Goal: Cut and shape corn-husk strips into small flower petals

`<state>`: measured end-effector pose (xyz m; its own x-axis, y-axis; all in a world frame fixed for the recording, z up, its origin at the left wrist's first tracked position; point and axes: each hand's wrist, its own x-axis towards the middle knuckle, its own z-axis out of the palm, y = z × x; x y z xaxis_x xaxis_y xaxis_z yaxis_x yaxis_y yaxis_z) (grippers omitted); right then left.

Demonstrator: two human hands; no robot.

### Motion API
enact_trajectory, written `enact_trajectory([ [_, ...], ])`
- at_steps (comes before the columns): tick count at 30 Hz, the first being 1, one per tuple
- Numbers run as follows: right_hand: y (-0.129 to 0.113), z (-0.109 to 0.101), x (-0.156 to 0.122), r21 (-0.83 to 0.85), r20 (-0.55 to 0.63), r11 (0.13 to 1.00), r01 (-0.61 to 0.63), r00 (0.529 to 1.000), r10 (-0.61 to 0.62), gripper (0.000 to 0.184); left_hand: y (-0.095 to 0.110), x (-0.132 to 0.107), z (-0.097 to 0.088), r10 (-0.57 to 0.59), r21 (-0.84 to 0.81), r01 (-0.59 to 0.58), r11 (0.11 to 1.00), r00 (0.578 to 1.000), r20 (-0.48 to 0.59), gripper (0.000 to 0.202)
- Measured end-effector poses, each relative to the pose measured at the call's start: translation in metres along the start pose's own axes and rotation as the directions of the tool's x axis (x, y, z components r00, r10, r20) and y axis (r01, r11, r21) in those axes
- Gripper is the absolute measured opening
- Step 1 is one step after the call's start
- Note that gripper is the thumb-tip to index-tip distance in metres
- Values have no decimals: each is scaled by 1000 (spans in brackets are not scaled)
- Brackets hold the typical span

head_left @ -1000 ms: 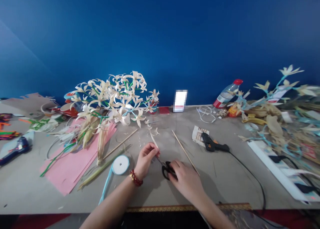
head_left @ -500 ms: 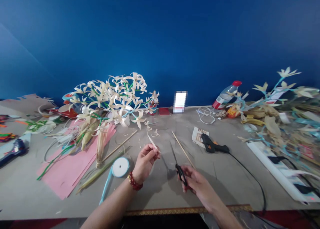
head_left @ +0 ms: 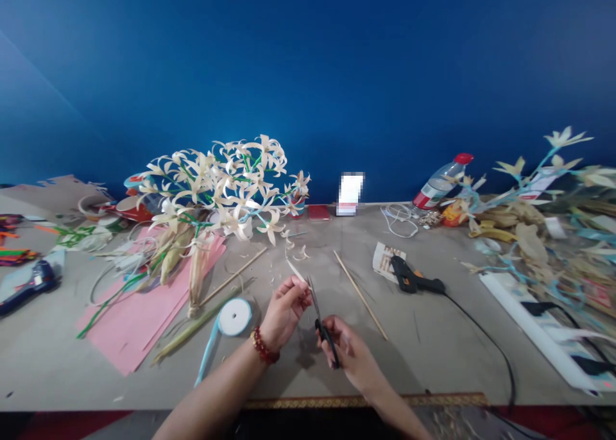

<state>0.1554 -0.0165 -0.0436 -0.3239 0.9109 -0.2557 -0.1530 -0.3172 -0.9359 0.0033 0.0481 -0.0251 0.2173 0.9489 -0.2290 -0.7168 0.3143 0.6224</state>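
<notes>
Pinched in my left hand [head_left: 287, 305] is a thin, pale strip [head_left: 295, 270] that looks like dried husk, its narrow end pointing up and away. My right hand [head_left: 347, 347] grips black-handled scissors [head_left: 328, 342] by the loops. The scissor blades [head_left: 314, 299] point upward and reach the fingertips of my left hand, beside the strip's lower end. Whether they touch the strip I cannot tell. Small curled pale pieces [head_left: 302, 254] lie on the table just beyond my left hand.
White husk flowers [head_left: 231, 183] stand at the back left above pink paper [head_left: 128, 324]. A roll of light-blue tape [head_left: 235, 317] lies left of my hands. To the right are a wooden stick [head_left: 360, 296], a black glue gun [head_left: 414, 279] with its cable, and a white power strip [head_left: 534, 331].
My right hand has brought the scissors leftward, so the blades are now at my left fingertips. My left hand still pinches the strip. The whole view has shifted slightly.
</notes>
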Motion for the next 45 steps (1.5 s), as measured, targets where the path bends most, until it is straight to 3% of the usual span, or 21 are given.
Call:
enact_trajectory([
  [6, 1, 4, 6, -18, -48, 998, -54, 997, 53, 51, 0, -1, 1, 0, 16, 1, 1000, 1000, -29, 25],
  [17, 1, -1, 6, -144, -104, 988, -51, 994, 36, 44, 0, -2, 1, 23, 57, -21, 998, 999, -31, 25],
  [27, 1, -3, -2, -217, -163, 976, -27, 987, -10, 51, -1, -4, 1, 22, 133, -23, 991, 1000, 8, 25],
  [34, -10, -14, -18, -144, -84, 984, -102, 992, 90, 49, 0, -11, 3, 92, 358, -144, 923, 983, 156, 21],
  [41, -11, -19, -22, -141, -57, 986, -90, 995, 82, 50, -1, -12, -1, 85, 520, -238, 820, 950, 300, 24],
  [45, -6, -17, -17, -171, -73, 984, -45, 997, 33, 52, -1, -12, -3, 78, 553, -252, 794, 945, 318, 25],
])
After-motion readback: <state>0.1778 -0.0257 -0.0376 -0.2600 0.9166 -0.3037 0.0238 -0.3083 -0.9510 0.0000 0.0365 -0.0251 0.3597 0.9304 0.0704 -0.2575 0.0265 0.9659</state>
